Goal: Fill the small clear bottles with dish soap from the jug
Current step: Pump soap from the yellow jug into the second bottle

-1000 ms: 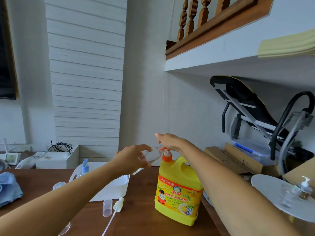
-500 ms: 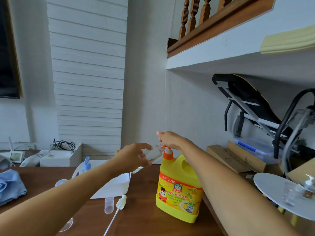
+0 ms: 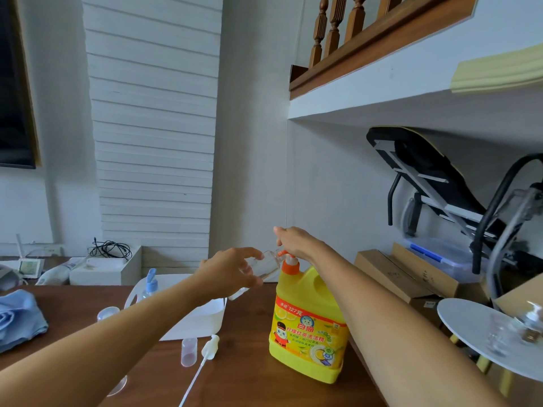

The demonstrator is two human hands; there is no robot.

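Yellow jug (image 3: 308, 324) of dish soap stands upright on the desk (image 3: 249, 386), close to the desk's right edge. It has an orange and white pump (image 3: 289, 261) on top.

The left hand (image 3: 229, 271) grips a small clear bottle (image 3: 264, 267) with its fingers and thumb round it. The bottle is tipped, with its mouth right at the pump's spout. The right hand (image 3: 296, 243) rests on top of the pump. I cannot tell if its fingers curl round the pump, as the hand hides them.

This looks like the filling step. I cannot see how much soap is in the bottle. I think the next move is a slow push down on the pump while the bottle's mouth is kept under the spout, so no soap drips down.

A hard push could slide the jug toward the edge, so care is needed there. To the left sits a white tub (image 3: 202, 315), and a loose pump top (image 3: 210, 345) and a little cap (image 3: 188, 351) lie near it. The brown desk in front of the jug is open, a good spot to put the bottle down.
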